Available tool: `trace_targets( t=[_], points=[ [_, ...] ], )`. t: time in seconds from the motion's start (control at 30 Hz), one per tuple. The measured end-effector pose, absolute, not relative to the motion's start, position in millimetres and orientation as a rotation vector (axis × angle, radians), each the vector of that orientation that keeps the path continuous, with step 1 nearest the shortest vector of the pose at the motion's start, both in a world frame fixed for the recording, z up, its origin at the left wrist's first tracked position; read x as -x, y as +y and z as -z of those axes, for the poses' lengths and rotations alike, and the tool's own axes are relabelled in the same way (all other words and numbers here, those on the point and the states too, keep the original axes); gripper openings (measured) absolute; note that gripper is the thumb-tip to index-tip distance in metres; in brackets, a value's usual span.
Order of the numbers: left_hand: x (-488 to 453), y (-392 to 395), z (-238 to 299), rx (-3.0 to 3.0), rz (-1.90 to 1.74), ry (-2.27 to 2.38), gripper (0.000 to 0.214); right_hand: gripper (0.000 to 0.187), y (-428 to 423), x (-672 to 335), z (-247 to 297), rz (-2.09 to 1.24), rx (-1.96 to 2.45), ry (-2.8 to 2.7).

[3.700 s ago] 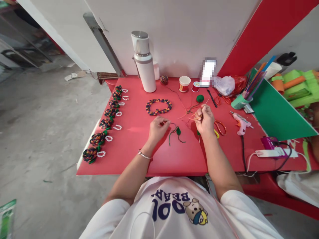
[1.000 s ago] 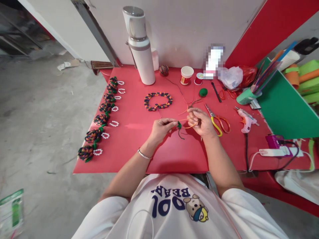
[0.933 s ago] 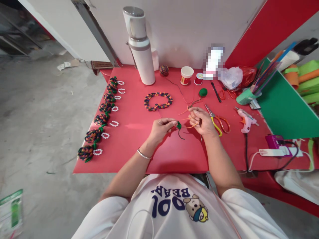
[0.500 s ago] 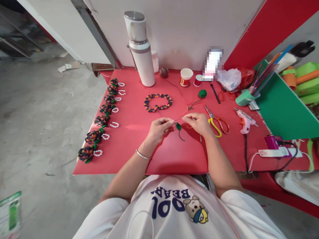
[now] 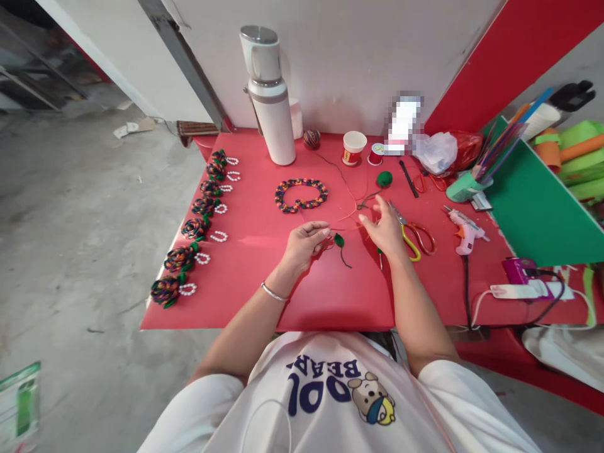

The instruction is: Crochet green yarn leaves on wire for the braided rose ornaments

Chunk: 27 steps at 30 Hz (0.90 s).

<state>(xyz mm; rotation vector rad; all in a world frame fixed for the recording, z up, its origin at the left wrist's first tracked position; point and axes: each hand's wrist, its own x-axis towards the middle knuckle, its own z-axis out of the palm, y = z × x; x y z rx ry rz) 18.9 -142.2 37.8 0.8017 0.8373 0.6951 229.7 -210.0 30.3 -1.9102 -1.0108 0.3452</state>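
Note:
My left hand (image 5: 304,242) pinches a thin thread between thumb and forefinger. Just off its fingertips is a small green crocheted leaf (image 5: 339,240) with a dark green yarn tail trailing down. Whether the fingers also grip the leaf's edge is hard to see. My right hand (image 5: 385,231) has thumb and fingers spread, with nothing in it. Partly hidden beside its wrist lies a slim tool with a metal tip (image 5: 380,259). Scissors (image 5: 414,242) with yellow and orange handles rest against that hand's right side. Beyond both hands lies a multicoloured crocheted ring (image 5: 282,187).
Yarn flowers (image 5: 179,258) with white bead loops (image 5: 218,236) line the left edge. A white flask (image 5: 274,119), yarn ball (image 5: 312,138), paper cup (image 5: 353,151), thread spool (image 5: 376,154) and green yarn ball (image 5: 384,179) stand behind. A glue gun (image 5: 465,231) lies at right.
My right hand has come away from the thread near my left hand, moving slightly up and right, and its fingers have spread. My left hand keeps its pinch.

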Motion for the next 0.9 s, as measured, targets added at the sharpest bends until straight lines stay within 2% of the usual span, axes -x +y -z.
trace_targets(
  t=[0.07,0.13,0.27,0.37,0.5,0.63,0.9],
  points=[
    [-19.9,-142.1,-36.5,-0.817,-0.703,0.827,0.048,0.048,-211.4,-224.7,-36.8,-0.206,1.911,-1.046],
    [-20.5,-142.3,-34.9,-0.832,-0.708,0.811,0.046,0.033,-212.6,-214.8,-41.5,-0.326,1.825,-1.072],
    [-20.3,-142.7,-33.1,-0.861,-0.700,0.789,0.048,0.041,-212.9,-191.7,-40.6,-1.006,1.510,-1.142],
    [-19.9,-142.4,-32.9,-0.890,-0.678,0.781,0.050,0.038,-212.2,-183.8,-37.5,-1.211,1.483,-1.185],
    [-21.2,-143.1,-32.4,-0.919,-0.681,0.785,0.049,0.021,-212.4,-187.0,-40.9,-1.011,1.521,-1.306],
    [-23.5,-145.1,-31.9,-0.921,-0.691,0.796,0.047,0.020,-211.9,-193.2,-44.4,-0.847,1.563,-1.363],
    [-20.9,-141.6,-31.7,-0.937,-0.715,0.860,0.045,0.026,-212.6,-202.0,-44.8,-0.790,1.630,-1.246]
  ],
)
